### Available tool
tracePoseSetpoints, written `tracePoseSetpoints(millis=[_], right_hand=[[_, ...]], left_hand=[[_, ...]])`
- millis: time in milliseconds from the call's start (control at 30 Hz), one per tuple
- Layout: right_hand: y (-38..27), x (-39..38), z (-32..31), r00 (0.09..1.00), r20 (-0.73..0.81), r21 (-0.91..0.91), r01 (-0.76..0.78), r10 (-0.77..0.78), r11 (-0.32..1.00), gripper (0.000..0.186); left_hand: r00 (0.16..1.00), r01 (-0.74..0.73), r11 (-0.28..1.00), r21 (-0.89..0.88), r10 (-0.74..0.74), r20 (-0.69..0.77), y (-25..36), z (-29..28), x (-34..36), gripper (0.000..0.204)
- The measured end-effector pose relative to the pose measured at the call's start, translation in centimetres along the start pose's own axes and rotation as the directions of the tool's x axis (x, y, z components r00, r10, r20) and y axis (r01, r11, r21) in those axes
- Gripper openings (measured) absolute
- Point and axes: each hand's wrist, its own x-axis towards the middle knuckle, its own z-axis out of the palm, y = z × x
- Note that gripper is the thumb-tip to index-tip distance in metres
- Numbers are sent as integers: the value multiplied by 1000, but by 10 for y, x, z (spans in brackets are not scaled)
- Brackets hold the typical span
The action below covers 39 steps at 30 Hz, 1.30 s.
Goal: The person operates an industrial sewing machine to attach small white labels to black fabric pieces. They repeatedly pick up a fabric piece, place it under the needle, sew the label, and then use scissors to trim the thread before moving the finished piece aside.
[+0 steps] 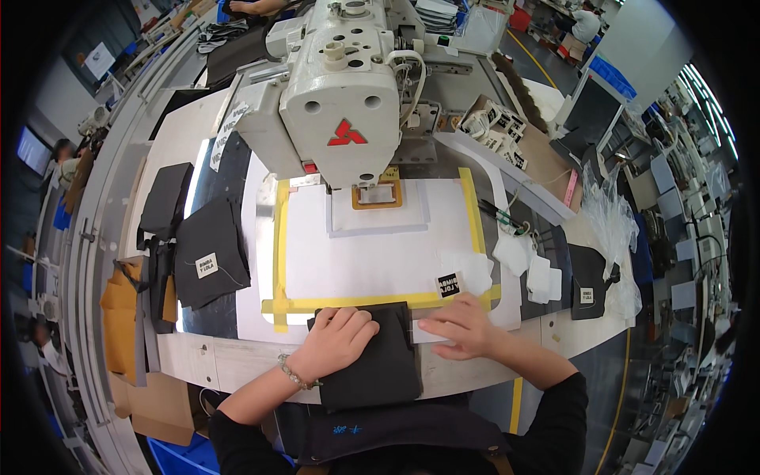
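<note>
My left hand (336, 342), with a beaded bracelet at its wrist, is curled over the upper left part of a stack of dark fabric pieces (388, 368). The stack lies at the table's front edge, close to my body. To its right, my right hand (463, 328) hovers over the white sheet's front edge, thumb and fingers apart, with nothing visible between them. Just beyond its knuckles, a black-and-white label (450, 285) lies on a white work sheet (340, 265) bordered with yellow tape. A white sewing machine (340, 103) stands over the far side, its brass-coloured frame (377, 195) above the sheet.
Dark fabric pieces (212, 261) with a white label sit at the left. Another labelled dark piece (587, 285) is at the right, by clear plastic (613, 229). An open box (522, 174) holds many labels. White tags (538, 277) and dark-handled snips (503, 215) lie nearby.
</note>
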Motion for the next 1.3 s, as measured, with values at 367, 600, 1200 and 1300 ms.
tracePoseSetpoints(millis=[367, 600, 1200, 1300], right_hand=[[-27, 22, 8, 973, -25, 275, -216, 232, 937, 61], [36, 39, -33, 649, -109, 745, -448, 753, 494, 67], [89, 25, -40, 593, 28, 769, -527, 804, 361, 94], [106, 33, -39, 620, 11, 693, -570, 784, 441, 93]], left_hand=[[945, -71, 963, 259, 148, -290, -24, -34, 79, 20], [968, -194, 970, -145, 165, -187, -27, 4, 108, 48], [870, -424, 896, 135, 444, -214, -81, 63, 104, 24], [879, -407, 899, 163, 433, -198, -88, 66, 102, 26]])
